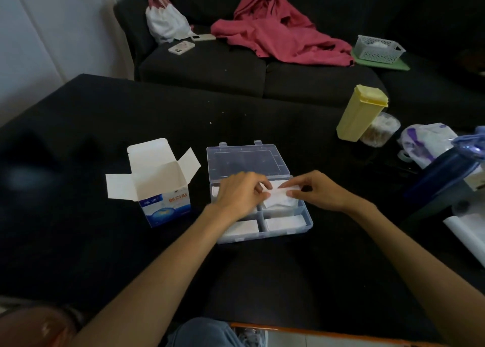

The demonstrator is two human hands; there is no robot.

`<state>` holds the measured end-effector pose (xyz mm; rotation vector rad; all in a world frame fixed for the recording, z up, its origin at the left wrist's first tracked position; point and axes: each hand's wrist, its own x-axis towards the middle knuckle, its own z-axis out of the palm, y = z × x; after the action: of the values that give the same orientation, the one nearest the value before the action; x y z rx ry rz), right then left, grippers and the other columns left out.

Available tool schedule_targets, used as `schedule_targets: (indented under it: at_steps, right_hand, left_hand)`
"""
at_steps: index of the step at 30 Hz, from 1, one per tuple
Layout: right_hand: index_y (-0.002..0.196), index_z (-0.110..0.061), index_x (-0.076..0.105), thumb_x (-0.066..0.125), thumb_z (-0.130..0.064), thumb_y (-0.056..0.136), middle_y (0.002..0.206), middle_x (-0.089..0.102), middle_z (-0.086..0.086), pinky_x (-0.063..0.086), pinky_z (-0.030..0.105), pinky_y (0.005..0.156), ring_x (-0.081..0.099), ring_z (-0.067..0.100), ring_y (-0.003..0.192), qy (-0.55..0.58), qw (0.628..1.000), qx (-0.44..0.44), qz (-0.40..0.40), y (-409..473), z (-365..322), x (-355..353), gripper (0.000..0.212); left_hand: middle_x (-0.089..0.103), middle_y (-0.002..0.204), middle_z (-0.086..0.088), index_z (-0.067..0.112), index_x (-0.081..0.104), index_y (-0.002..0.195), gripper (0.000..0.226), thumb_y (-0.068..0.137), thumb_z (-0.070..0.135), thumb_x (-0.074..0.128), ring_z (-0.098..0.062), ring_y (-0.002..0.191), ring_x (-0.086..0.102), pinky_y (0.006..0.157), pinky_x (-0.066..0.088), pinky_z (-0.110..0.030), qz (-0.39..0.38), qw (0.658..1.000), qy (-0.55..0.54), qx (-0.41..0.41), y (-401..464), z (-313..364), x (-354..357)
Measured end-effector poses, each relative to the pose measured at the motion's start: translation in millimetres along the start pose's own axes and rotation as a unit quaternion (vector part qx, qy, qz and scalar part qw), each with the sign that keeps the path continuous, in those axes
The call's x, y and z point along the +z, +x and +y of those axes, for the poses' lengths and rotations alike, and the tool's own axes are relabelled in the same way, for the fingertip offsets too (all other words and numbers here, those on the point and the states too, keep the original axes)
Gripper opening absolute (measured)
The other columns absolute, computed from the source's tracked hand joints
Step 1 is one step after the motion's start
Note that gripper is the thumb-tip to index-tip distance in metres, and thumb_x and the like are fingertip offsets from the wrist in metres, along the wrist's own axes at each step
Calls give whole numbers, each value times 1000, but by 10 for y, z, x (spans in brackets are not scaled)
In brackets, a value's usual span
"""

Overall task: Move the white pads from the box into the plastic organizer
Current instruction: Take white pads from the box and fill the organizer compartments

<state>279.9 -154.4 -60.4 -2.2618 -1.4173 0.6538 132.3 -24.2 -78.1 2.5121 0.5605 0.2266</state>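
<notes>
Over organizer (309, 222): both hands, left hand (240, 192), right hand (319, 190), pinch one white pad (278, 194).

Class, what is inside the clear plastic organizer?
White pads fill the organizer's near compartments. Both hands, left and right, pinch another over it, hiding the far compartments.

2 hands: left hand (240, 192), right hand (316, 192). 1 box (160, 186), 1 organizer (286, 235). 2 phones: one (181, 48), another (203, 37). 1 yellow container (360, 113). 1 basket (378, 48).
</notes>
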Motion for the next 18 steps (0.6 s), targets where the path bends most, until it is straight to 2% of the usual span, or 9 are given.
schedule_targets:
  at_steps: [4, 6, 8, 13, 18]
  right_hand:
    - [121, -15, 61, 55, -15, 92, 115, 60, 0, 39, 12, 70, 49, 0, 83, -39, 999, -2, 22, -37, 28, 98, 30]
    - [121, -18, 61, 56, -19, 91, 115, 62, 1, 35, 13, 72, 43, -3, 76, -65, 997, -4, 33, -18, 54, 156, 30]
    - [120, -19, 62, 57, -21, 91, 116, 64, 2, 34, 15, 75, 42, -5, 76, -79, 996, -13, 42, 1, 76, 200, 29]
    - [117, -17, 64, 57, -16, 91, 111, 64, 1, 31, 10, 67, 44, -4, 78, -52, 996, -32, 59, 39, 51, 162, 27]
    - [117, -17, 64, 54, -13, 92, 107, 64, 0, 37, 12, 68, 48, -1, 79, -56, 998, -12, 17, 37, 120, 159, 27]
  left_hand:
    - [69, 104, 3, 27, 62, 117, 28, 90, 32, 61, -12, 96, 63, 83, 48, -26, 10, 998, 62, 28, -2, 34, 57]
    - [67, 106, 1, 26, 62, 119, 30, 90, 32, 61, -13, 99, 60, 83, 48, -27, 19, 996, 79, 34, -11, 11, 56]
    - [64, 109, -2, 25, 62, 120, 31, 90, 32, 60, -14, 101, 57, 82, 47, -27, 21, 996, 83, 39, -27, -10, 45]
    - [66, 107, 1, 25, 62, 118, 28, 91, 31, 60, -12, 102, 57, 84, 49, -27, 28, 996, 70, 38, -10, -21, 22]
    - [67, 104, 0, 24, 64, 116, 26, 91, 29, 60, -13, 96, 60, 78, 47, -24, 10, 997, 70, 42, -18, -16, 64]
